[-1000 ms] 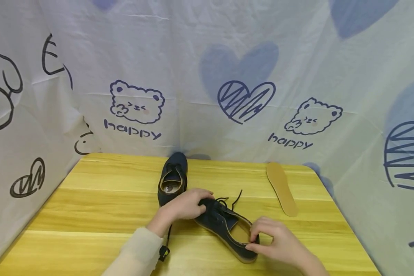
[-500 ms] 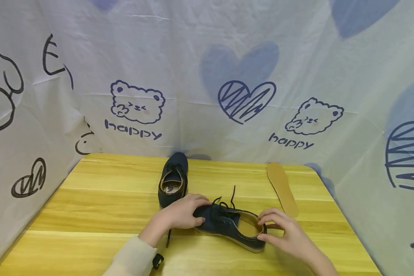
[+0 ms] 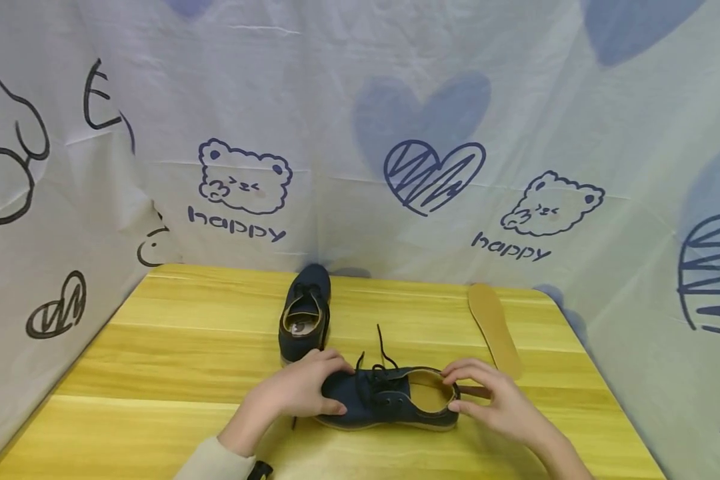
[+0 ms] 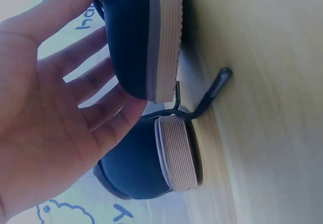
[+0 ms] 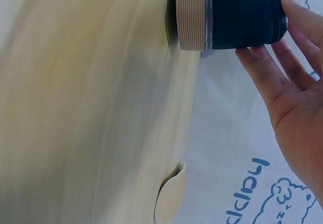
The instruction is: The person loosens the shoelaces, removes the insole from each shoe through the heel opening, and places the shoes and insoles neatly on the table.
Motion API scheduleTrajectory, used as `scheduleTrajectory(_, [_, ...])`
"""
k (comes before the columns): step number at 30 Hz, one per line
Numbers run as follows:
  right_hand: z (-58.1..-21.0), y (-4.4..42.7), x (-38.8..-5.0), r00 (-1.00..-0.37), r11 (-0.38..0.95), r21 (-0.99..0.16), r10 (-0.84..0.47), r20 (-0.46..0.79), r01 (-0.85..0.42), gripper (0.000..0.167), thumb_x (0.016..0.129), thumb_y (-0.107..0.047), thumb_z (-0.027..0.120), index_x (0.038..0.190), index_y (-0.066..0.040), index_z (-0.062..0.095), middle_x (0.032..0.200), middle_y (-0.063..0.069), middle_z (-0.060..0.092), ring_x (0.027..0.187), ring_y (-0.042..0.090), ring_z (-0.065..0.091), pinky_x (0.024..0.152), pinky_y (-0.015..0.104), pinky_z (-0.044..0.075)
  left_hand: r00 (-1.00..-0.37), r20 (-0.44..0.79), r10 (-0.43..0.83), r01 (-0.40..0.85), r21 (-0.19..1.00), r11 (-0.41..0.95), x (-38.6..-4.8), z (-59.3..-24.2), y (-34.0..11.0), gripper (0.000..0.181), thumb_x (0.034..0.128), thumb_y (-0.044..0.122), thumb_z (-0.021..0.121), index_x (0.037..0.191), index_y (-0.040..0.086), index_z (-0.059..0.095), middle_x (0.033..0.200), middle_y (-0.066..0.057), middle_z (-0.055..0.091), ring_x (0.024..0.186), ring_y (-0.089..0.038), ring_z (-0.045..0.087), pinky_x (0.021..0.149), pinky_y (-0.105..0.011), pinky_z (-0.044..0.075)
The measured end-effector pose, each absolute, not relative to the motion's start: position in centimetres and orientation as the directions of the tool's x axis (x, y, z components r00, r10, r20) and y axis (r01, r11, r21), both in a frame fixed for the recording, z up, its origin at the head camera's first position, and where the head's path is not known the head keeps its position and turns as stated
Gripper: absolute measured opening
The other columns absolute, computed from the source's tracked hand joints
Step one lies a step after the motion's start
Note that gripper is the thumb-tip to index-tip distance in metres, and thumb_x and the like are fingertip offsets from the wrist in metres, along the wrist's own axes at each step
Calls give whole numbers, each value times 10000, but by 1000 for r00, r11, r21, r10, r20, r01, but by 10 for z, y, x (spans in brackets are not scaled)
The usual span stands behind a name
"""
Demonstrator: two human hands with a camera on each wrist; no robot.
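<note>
A dark navy lace-up shoe (image 3: pixel 387 415) lies crosswise on the table, toe left and heel right. My left hand (image 3: pixel 303 389) holds it around the toe, thumb on the near side and fingers on the far side. At the heel, my right hand (image 3: pixel 504 400) grips the collar between thumb and fingers; the right wrist view shows those fingers against the heel (image 5: pixel 245 17). The shoe's opening faces up, showing a tan inner sole (image 3: pixel 427 395). Its black laces (image 3: pixel 384 353) stick up loosely. Left of it stands the matching shoe (image 3: pixel 312 283), toe pointing away.
A tan insole (image 3: pixel 495 327) lies at the back right of the yellow wood-grain table (image 3: pixel 186 327). A dark lace end (image 4: pixel 214 90) trails by the second shoe in the left wrist view. Printed cloth (image 3: pixel 348 220) hangs behind the table and along its sides.
Both hands have swung the shoe from a slant to nearly crosswise: its heel moved away and right, its toe nearer and left. The second shoe and the loose insole stay put.
</note>
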State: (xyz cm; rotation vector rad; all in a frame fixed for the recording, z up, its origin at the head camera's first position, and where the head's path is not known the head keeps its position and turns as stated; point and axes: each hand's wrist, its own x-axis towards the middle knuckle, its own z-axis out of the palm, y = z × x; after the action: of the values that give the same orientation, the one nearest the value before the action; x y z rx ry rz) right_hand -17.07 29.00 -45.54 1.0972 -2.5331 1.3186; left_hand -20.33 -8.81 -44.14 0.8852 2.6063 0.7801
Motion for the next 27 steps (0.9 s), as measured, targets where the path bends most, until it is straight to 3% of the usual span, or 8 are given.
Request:
scheduleTrajectory(13, [-455,278,-175,-716,309,-715,-590,373,-627,298,917,-93,791,1194,-58,687,1287,132,648,1190,189,633,946,390,583,-797,-58,601,451,605,656,-195,-443,-103,520,849,348,871,1312,201,685,1365,-6,585,1283,-291,514,1041,-522,474])
scheduleTrajectory(27, [-429,260,-173,-746,422,-646,-552,372,-635,323,939,-98,780,1251,-119,698,1220,39,712,1097,215,684,879,379,605,-797,-52,601,446,621,645,-192,-441,-104,520,849,352,872,1309,195,689,1369,-16,582,1288,-303,509,1036,-541,471])
